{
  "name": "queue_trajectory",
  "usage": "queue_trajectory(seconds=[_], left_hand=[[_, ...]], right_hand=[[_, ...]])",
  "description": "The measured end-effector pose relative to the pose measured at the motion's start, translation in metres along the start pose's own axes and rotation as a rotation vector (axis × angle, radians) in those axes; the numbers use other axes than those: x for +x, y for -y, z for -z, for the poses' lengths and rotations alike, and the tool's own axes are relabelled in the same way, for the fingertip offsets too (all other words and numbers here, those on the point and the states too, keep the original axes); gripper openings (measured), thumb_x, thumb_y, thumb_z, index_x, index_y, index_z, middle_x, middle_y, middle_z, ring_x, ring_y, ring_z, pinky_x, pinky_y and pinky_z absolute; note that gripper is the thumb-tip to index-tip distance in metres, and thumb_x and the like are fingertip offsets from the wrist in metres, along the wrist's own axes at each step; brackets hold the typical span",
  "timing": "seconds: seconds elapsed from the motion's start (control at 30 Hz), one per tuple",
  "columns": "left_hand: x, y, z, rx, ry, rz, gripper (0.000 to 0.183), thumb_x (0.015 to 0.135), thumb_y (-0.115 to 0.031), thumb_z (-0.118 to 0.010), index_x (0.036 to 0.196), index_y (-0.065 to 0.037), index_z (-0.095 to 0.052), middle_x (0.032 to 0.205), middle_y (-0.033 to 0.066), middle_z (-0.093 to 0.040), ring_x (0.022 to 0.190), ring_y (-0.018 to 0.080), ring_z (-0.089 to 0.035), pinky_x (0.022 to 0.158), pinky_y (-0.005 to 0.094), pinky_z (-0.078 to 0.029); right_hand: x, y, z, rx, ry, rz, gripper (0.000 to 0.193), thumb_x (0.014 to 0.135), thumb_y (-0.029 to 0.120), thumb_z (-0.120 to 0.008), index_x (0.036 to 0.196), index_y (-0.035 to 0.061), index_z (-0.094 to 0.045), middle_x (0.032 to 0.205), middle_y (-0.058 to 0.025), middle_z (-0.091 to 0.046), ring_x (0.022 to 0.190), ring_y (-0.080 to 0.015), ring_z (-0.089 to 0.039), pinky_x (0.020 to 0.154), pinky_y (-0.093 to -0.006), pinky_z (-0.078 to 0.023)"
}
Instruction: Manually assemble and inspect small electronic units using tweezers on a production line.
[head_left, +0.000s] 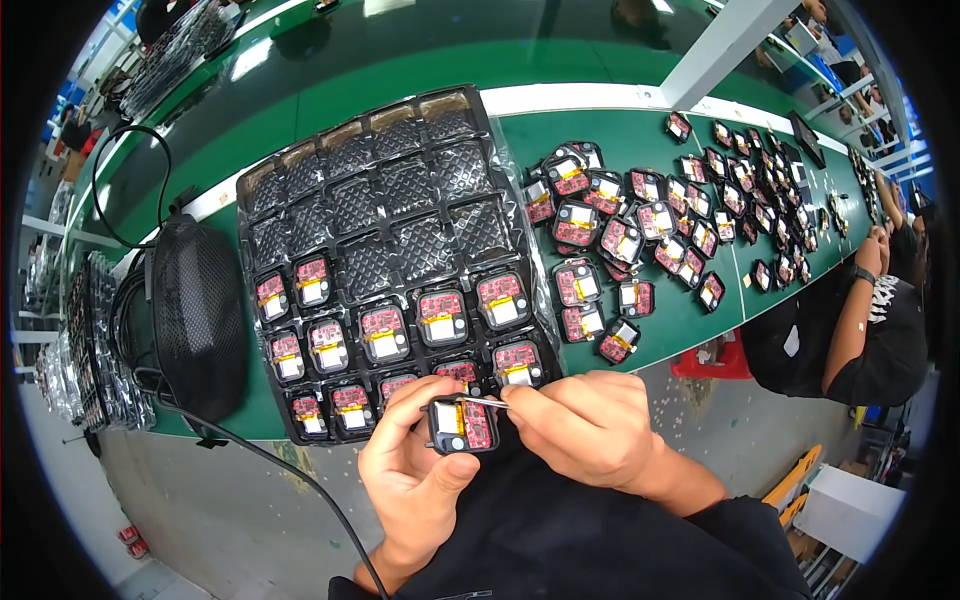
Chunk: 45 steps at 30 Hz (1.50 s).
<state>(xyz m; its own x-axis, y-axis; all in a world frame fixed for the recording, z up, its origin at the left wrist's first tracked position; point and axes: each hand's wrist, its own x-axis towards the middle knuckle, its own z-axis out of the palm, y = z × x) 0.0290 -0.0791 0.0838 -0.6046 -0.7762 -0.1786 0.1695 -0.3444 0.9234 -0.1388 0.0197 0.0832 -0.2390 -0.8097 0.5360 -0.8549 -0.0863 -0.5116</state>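
Observation:
My left hand (pixel 408 490) holds a small square electronic module (pixel 463 426) just off the near edge of the bench. The module is a black housing with a red circuit board, a white battery-like block and yellow tape. Between the fingertips of my right hand (pixel 590 430) is a thin metal tool (pixel 484 402), which looks like tweezers. Its tip meets the module's upper edge; what it touches is too small to tell. Directly beyond my hands lies a black plastic tray (pixel 425 242) with similar modules in its nearer rows.
On the green bench (pixel 690 330), many loose modules (pixel 622 240) lie heaped right of the tray. A black mesh-covered object (pixel 198 315) stands at the left, with a black cable (pixel 310 480) running toward my left forearm. At right sits another person (pixel 850 345) near a red stool (pixel 712 362).

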Motion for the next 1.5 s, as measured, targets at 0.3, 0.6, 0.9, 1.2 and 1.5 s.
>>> queue_trajectory(seconds=[0.3, 0.6, 0.9, 1.2, 1.5], left_hand=[[0.003, 0.0, 0.001, 0.034, 0.005, -0.024, 0.083, 0.08, -0.048, -0.087, 0.13, 0.011, -0.055, 0.129, 0.0159, -0.055, 0.11, 0.0259, -0.067, 0.09, 0.0412, -0.062], [0.003, 0.003, -0.001, 0.068, -0.007, -0.032, 0.084, 0.08, -0.048, -0.088, 0.13, 0.011, -0.055, 0.129, 0.0151, -0.053, 0.109, 0.0255, -0.067, 0.09, 0.0405, -0.062], [0.005, -0.001, -0.002, 0.057, 0.0, -0.005, 0.086, 0.082, -0.049, -0.086, 0.132, 0.013, -0.053, 0.131, 0.0166, -0.054, 0.108, 0.0265, -0.068, 0.091, 0.0416, -0.062], [0.001, 0.003, -0.002, 0.027, -0.004, -0.008, 0.084, 0.083, -0.044, -0.087, 0.135, 0.012, -0.051, 0.131, 0.018, -0.056, 0.112, 0.0282, -0.067, 0.093, 0.0446, -0.062], [-0.002, -0.001, -0.01, -0.001, -0.036, -0.013, 0.08, 0.083, -0.034, -0.088, 0.138, 0.012, -0.052, 0.127, 0.0161, -0.06, 0.111, 0.0293, -0.068, 0.097, 0.0471, -0.06]], right_hand=[[0.002, -0.002, 0.002, 0.051, -0.003, -0.003, 0.031, 0.073, 0.005, -0.081, 0.104, 0.0054, -0.074, 0.068, 0.0024, -0.054, 0.049, -0.0121, -0.054, 0.044, -0.0287, -0.041], [0.004, -0.002, 0.003, 0.081, 0.033, -0.027, 0.03, 0.073, 0.005, -0.081, 0.103, 0.0054, -0.073, 0.067, 0.0013, -0.052, 0.049, -0.0135, -0.055, 0.043, -0.0297, -0.042], [0.003, -0.005, 0.005, 0.072, 0.018, -0.01, 0.031, 0.073, 0.005, -0.081, 0.103, 0.0049, -0.073, 0.067, 0.0013, -0.053, 0.049, -0.0132, -0.056, 0.043, -0.0295, -0.042], [0.0, 0.0, -0.001, 0.066, -0.006, -0.022, 0.031, 0.074, 0.003, -0.08, 0.104, 0.0033, -0.073, 0.067, 0.0011, -0.052, 0.049, -0.0135, -0.055, 0.043, -0.0296, -0.043], [-0.003, 0.002, 0.006, -0.014, 0.053, -0.008, 0.031, 0.077, 0.008, -0.078, 0.107, 0.0034, -0.074, 0.066, 0.0025, -0.047, 0.047, -0.011, -0.051, 0.043, -0.0277, -0.039]])
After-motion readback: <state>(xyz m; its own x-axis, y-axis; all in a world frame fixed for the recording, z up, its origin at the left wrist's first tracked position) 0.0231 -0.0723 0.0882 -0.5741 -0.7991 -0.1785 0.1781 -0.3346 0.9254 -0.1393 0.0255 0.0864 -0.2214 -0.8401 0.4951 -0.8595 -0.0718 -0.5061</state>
